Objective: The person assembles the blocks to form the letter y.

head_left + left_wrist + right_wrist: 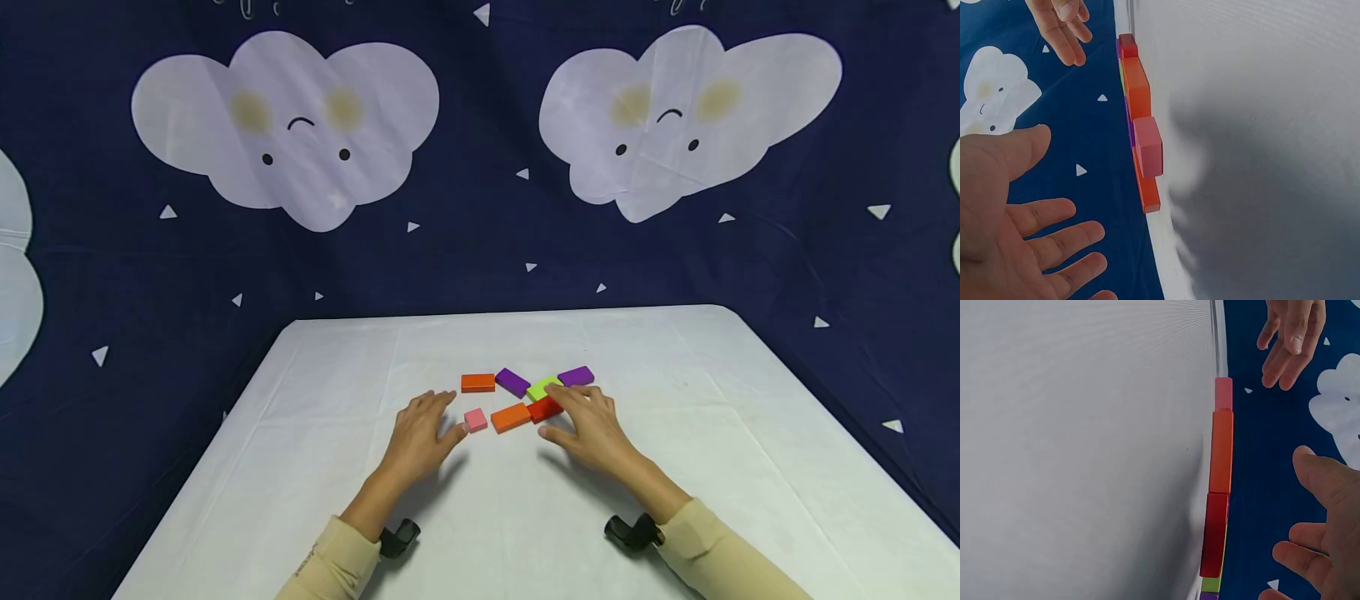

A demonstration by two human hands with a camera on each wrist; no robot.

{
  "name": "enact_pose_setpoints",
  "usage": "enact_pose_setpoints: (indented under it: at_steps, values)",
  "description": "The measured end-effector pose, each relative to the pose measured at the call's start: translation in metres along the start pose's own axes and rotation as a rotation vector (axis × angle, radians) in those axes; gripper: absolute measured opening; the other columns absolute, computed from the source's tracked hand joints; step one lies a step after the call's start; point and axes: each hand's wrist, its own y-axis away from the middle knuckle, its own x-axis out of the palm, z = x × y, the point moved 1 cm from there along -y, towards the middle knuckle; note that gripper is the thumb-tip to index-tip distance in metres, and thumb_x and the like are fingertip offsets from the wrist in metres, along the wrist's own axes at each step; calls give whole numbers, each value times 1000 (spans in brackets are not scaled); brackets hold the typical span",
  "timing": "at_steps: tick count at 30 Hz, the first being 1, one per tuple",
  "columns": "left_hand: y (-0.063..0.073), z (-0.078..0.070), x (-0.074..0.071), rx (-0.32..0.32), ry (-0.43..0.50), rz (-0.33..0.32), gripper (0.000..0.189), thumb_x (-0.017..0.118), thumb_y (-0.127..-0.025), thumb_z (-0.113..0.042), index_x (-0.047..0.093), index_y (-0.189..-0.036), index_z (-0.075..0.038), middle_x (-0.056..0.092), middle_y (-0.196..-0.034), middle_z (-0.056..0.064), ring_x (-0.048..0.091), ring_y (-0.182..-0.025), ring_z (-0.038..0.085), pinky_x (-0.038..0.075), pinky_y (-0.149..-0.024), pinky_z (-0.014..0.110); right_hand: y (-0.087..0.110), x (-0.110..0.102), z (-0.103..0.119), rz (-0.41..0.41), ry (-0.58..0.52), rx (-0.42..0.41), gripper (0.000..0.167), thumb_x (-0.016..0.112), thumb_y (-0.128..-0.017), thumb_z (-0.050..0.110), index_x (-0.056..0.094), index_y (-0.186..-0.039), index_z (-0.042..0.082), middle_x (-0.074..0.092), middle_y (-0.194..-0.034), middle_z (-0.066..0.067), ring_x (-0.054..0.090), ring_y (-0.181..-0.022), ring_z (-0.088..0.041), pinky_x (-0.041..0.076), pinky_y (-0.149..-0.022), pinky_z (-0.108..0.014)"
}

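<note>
Several coloured blocks lie flat on the white table in the head view. The pink block (pixel 476 420) is smallest and nearest my left hand (pixel 422 435), whose fingers are spread and hold nothing. Behind it is a dark orange block (pixel 477 383), with a purple block (pixel 513 382) to its right. A lighter orange block (pixel 511 417) meets a red block (pixel 543 410) end to end. My right hand (pixel 596 429) hovers over the red block and the green block (pixel 542 390), fingers loosely extended, partly hiding both. Another purple block (pixel 576 376) lies just beyond those fingers.
The white-covered table (pixel 337 367) reaches back to a dark blue cloth (pixel 480 250) printed with clouds and triangles. A black wrist camera (pixel 400 538) sits at the left cuff and another black camera (pixel 633 533) at the right. Both forearms have beige sleeves (pixel 330 558).
</note>
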Motion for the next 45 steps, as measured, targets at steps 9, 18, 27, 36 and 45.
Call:
enact_pose_setpoints:
  at_steps: [9, 18, 27, 36, 45]
  values:
    - [0, -1, 4, -2, 44, 25, 53, 64, -86, -32, 53, -132, -7, 57, -132, 16, 43, -130, 36, 32, -103, 54, -6, 3, 2, 27, -49, 13, 64, 74, -77, 39, 55, -133, 15, 58, -133, -7, 44, -115, -31, 30, -90, -44]
    - [-2, -3, 8, -3, 65, 18, 51, 66, -84, -30, 56, -129, -8, 59, -129, 16, 47, -126, 36, 34, -100, 54, -11, 8, 2, 49, -86, 10, 60, 73, -78, 39, 57, -131, 17, 62, -129, -5, 45, -110, -27, 30, -87, -41]
    - [-5, -1, 12, -18, 110, 22, 50, 66, -84, -26, 56, -130, -6, 59, -128, 17, 48, -123, 35, 35, -100, 54, -16, 12, 2, 65, -98, 2, 55, 74, -78, 38, 60, -128, 19, 65, -122, -3, 45, -100, -21, 27, -79, -33]
    - [-9, 0, 16, -43, 173, 11, 47, 66, -84, -22, 57, -128, -6, 61, -128, 14, 49, -121, 32, 35, -101, 52, -22, 15, 1, 78, -114, -2, 52, 74, -78, 36, 62, -125, 15, 66, -119, -3, 40, -90, -17, 25, -75, -30]
    - [-13, -1, 18, -88, 237, 9, 46, 68, -83, -22, 60, -126, -7, 64, -123, 11, 50, -120, 31, 35, -101, 51, -27, 16, 0, 111, -145, 14, 53, 73, -79, 35, 62, -126, 14, 66, -121, -2, 41, -94, -17, 25, -77, -31]
